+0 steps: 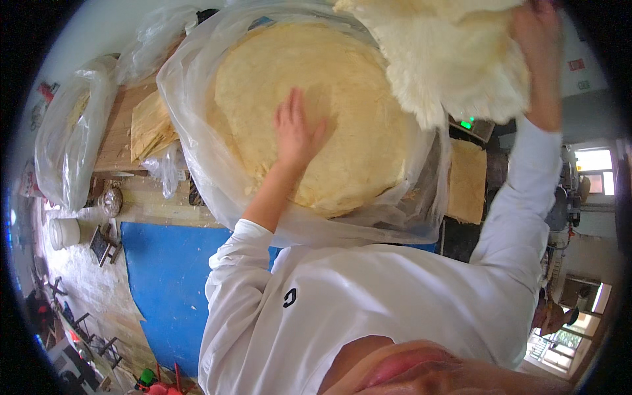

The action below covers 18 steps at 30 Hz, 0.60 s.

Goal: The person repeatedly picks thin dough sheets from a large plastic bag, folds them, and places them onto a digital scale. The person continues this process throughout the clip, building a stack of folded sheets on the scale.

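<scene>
A large round stack of pale yellow sheets [365, 128], possibly bean-curd skin, lies inside an opened clear plastic bag [197, 143] in front of me. My left hand [298, 131] is over the top of the stack with its thumb apart; it holds nothing, and whether it presses on the surface I cannot tell. At the upper right my right hand [535, 37] grips a cream-coloured sheet [454, 59] with a ragged, frayed edge. That sheet hangs raised over the right side of the stack. The fingertips of my right hand are partly cut off by the picture's rim.
A digital scale [471, 126] with a lit green display stands right of the bag, beside a brown cardboard piece [465, 180]. Folded yellow sheets [153, 126] and another plastic bag [74, 133] lie on the wooden table [118, 128] at left. Blue sheeting [173, 281] covers the floor near a white bucket [64, 233].
</scene>
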Tool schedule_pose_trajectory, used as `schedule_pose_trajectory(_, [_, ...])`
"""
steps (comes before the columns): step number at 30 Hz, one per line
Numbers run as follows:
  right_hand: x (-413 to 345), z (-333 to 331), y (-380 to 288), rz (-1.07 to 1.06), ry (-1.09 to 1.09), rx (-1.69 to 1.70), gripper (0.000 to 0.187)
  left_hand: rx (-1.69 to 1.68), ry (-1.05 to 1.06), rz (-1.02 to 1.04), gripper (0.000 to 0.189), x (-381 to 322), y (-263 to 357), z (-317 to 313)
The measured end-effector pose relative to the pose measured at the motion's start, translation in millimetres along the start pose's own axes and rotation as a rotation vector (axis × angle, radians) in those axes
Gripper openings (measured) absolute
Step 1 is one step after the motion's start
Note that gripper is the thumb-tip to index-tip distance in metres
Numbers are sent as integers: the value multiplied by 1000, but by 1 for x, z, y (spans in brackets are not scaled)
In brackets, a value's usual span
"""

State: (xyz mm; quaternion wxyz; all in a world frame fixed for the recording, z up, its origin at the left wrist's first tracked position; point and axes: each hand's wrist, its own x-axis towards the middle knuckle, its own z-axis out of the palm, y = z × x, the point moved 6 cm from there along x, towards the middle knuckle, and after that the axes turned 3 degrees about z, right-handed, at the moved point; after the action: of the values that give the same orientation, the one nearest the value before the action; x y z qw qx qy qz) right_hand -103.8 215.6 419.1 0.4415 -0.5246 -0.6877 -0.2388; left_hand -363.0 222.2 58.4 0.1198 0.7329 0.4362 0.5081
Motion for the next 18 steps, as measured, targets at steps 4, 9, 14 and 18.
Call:
schedule_pose_trajectory(4, [-6,-62,-28,25,-385,8,38,-58,510,136,76,45,42,-44])
schedule_pose_trajectory(9, [-6,-65,-21,114,-985,-38,47,-60,-53,413,52,92,105,-46])
schedule_pose_trajectory(14, [20,-42,63,-51,-536,-602,25,-975,-232,-586,40,93,79,-20])
schedule_pose_trajectory(18, [-57,-3,80,130,-746,-247,31,-1165,36,-886,40,49,18,-39])
